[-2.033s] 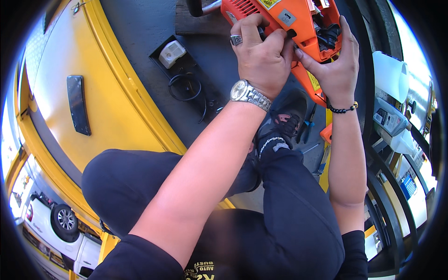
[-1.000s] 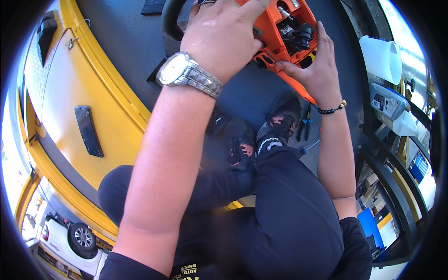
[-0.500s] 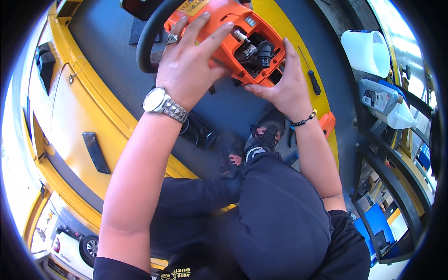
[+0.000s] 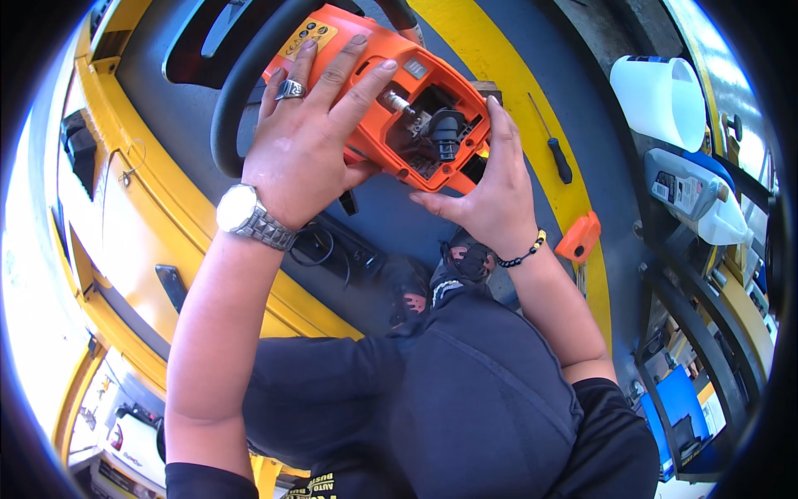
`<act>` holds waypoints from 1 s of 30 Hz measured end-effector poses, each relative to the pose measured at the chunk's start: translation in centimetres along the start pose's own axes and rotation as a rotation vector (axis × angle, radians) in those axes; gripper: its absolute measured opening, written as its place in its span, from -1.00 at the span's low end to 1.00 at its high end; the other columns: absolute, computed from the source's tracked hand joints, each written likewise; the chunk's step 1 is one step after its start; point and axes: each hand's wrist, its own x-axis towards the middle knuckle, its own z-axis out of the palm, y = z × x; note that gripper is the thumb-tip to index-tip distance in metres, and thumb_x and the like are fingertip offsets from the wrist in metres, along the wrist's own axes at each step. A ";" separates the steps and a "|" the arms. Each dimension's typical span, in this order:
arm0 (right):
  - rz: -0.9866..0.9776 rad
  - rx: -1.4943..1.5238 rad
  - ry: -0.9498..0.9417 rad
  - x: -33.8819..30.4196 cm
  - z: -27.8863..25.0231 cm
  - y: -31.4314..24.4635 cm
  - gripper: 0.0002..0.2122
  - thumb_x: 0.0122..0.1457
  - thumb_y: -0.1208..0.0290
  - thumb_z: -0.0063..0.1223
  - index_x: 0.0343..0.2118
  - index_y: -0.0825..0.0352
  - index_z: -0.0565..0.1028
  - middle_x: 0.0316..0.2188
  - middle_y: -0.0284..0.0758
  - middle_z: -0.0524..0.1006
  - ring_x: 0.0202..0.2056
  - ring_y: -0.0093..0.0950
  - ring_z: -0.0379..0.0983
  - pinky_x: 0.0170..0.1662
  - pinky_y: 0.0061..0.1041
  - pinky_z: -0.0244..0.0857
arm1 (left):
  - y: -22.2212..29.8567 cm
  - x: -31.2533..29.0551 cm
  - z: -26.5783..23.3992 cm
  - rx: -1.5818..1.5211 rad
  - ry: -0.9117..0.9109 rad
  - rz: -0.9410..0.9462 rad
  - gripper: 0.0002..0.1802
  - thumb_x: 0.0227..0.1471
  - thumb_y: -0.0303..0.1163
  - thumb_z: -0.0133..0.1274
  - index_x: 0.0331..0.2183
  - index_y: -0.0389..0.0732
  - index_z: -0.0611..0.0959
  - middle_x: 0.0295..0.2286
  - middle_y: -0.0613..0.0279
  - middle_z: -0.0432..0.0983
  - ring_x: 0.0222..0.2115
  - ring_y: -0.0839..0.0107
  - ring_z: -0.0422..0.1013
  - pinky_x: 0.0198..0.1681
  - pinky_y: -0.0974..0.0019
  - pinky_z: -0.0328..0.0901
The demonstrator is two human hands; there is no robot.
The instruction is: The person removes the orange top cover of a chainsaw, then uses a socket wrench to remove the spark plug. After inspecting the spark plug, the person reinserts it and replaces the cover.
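Note:
An orange chainsaw [image 4: 378, 137] is held up between both hands, far ahead of my knees. My left hand [image 4: 303, 158] lies across its housing with fingers spread and the thumb around the near side. My right hand [image 4: 490, 179] clasps the right end between thumb and fingers. The top cover is off that end. A spark plug [image 4: 399, 101] and a black rubber elbow [image 4: 445, 133] show in the open bay. Left of my hand curves the black front handle [image 4: 224, 125], with the black hand guard [image 4: 195, 50] beyond it.
A screwdriver [image 4: 560, 160] and a small orange cover [image 4: 579, 236] lie on the yellow floor stripe [image 4: 540, 108]. At the right stand a white bucket [image 4: 658, 101] and plastic jugs [image 4: 686, 191] beside a black metal frame [image 4: 694, 324]. A phone [image 4: 170, 287] rests on the yellow structure at left.
Both hands have brought the chainsaw left and a little nearer, so more of its handle and guard shows. The grip of both hands looks the same.

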 end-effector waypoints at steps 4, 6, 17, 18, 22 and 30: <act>0.013 0.011 0.009 -0.1 0.1 -0.2 0.20 -0.37 0.16 0.66 0.33 0.48 0.06 0.20 0.02 0.31 0.20 -0.11 0.33 0.26 -0.25 0.24 | -0.1 0.1 -0.8 0.021 -0.028 0.052 0.03 -0.31 -0.15 0.45 0.26 0.32 0.40 0.32 0.32 0.19 0.33 -0.02 0.09 0.38 -0.11 -0.04; 0.041 -0.016 0.008 -0.1 0.1 -0.4 0.19 -0.36 0.18 0.65 0.33 0.48 0.07 0.19 0.02 0.31 0.20 -0.12 0.34 0.25 -0.26 0.24 | 0.1 0.0 -0.8 0.046 -0.019 0.083 0.00 -0.33 -0.15 0.44 0.23 0.28 0.45 0.32 0.34 0.20 0.34 0.02 0.08 0.39 -0.04 -0.04; 0.077 -0.032 -0.063 -0.1 0.2 -0.3 0.22 -0.32 0.18 0.63 0.36 0.48 -0.02 0.22 0.05 0.26 0.21 -0.09 0.32 0.27 -0.24 0.23 | 0.8 -0.8 -0.3 -0.036 -0.034 0.035 -0.01 -0.32 -0.20 0.49 0.22 0.09 0.47 0.32 0.30 0.20 0.33 0.15 0.12 0.39 -0.04 0.01; 0.086 -0.024 -0.067 0.0 0.1 -0.4 0.22 -0.32 0.17 0.63 0.36 0.48 -0.02 0.22 0.06 0.25 0.21 -0.08 0.31 0.27 -0.24 0.22 | 0.7 -0.6 -0.5 -0.029 -0.034 0.043 0.01 -0.33 -0.21 0.49 0.23 0.06 0.45 0.31 0.29 0.20 0.33 0.15 0.13 0.38 -0.04 0.03; 0.072 -0.086 -0.081 0.1 -0.5 -0.6 0.23 -0.31 0.12 0.63 0.36 0.48 -0.03 0.24 0.10 0.23 0.25 -0.01 0.25 0.29 -0.21 0.19 | -0.1 -0.3 -0.7 -0.177 -0.010 0.030 0.13 -0.36 -0.21 0.51 0.29 0.02 0.34 0.31 0.26 0.21 0.32 0.15 0.15 0.37 -0.04 0.06; -0.027 -0.122 -0.070 0.0 -0.3 -0.3 0.31 -0.32 0.09 0.62 0.39 0.51 -0.13 0.30 0.14 0.14 0.30 0.03 0.14 0.34 -0.18 0.10 | -0.9 0.9 -0.6 0.026 -0.042 0.059 0.13 -0.25 -0.11 0.46 0.33 0.06 0.26 0.33 0.23 0.15 0.34 0.09 0.09 0.35 -0.14 -0.01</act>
